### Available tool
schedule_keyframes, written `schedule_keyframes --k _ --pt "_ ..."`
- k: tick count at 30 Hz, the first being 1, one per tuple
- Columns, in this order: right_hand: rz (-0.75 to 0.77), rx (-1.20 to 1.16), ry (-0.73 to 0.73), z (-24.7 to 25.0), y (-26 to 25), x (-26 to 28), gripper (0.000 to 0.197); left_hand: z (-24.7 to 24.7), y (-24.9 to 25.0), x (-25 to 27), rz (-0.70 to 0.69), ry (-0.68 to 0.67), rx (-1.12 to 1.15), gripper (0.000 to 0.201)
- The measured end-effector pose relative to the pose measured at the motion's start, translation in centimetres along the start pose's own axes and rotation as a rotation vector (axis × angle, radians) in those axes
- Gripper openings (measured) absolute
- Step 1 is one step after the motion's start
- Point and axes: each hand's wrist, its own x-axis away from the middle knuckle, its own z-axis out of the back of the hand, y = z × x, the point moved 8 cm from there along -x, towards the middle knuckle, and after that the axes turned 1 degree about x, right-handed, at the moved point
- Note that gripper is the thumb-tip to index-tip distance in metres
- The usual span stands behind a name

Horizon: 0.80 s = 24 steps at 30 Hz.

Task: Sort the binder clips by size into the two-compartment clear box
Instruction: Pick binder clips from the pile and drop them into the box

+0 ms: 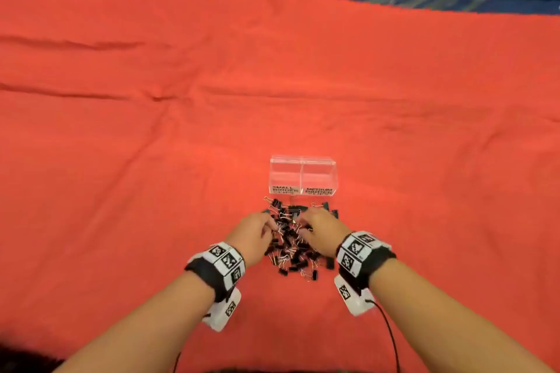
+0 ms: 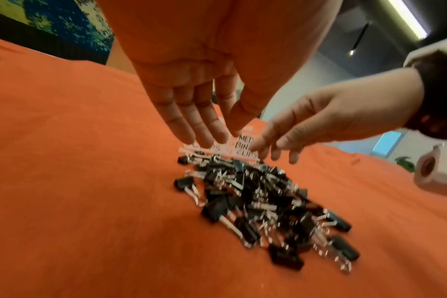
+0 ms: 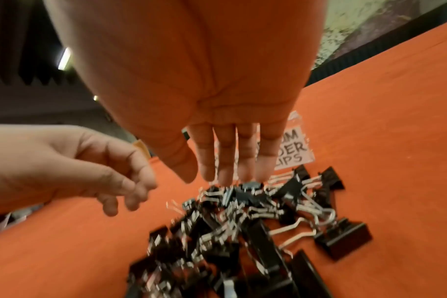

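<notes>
Where binder clips (image 1: 291, 239) heap, clear box (image 1: 302, 175) just beyond, red cloth (image 1: 151, 130) beneath.

Two bare forearms with no sleeves. Each wrist wears a broad black strap, the left wrist band (image 1: 216, 266) and the right wrist band (image 1: 365, 254), topped by a row of white square tiles printed with black-and-white coded markers. Under each wrist hangs a white, boxy camera housing, the left camera unit (image 1: 222, 310) and the right camera unit (image 1: 353, 297), each carrying one more printed marker. A thin black cable (image 1: 391, 333) trails from the right unit back toward the body
</notes>
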Motion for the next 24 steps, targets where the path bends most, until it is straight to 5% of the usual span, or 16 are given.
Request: schedule_keyframes --k 9,15,19,24 --pt "-0.066 0.124 0.11 -1.4 1.7 -1.2 0.042 -3.9 -2.8 -2.0 0.01 0.007 -0.135 0.05" --pt "-0.099 0.085 0.146 0.5 1.8 -2.5 0.029 -3.7 -3.3 -1.4 -0.036 -0.004 -0.1 0.036" --pt "0.03 0.078 0.173 0.3 -1.5 -4.5 0.025 -1.4 -3.3 -2.3 0.023 0.081 -0.046 0.018" --pt "0.069 0.162 0.106 -1.7 -3.6 -6.2 0.026 1.8 -3.4 -4.9 0.071 0.199 -0.03 0.02"
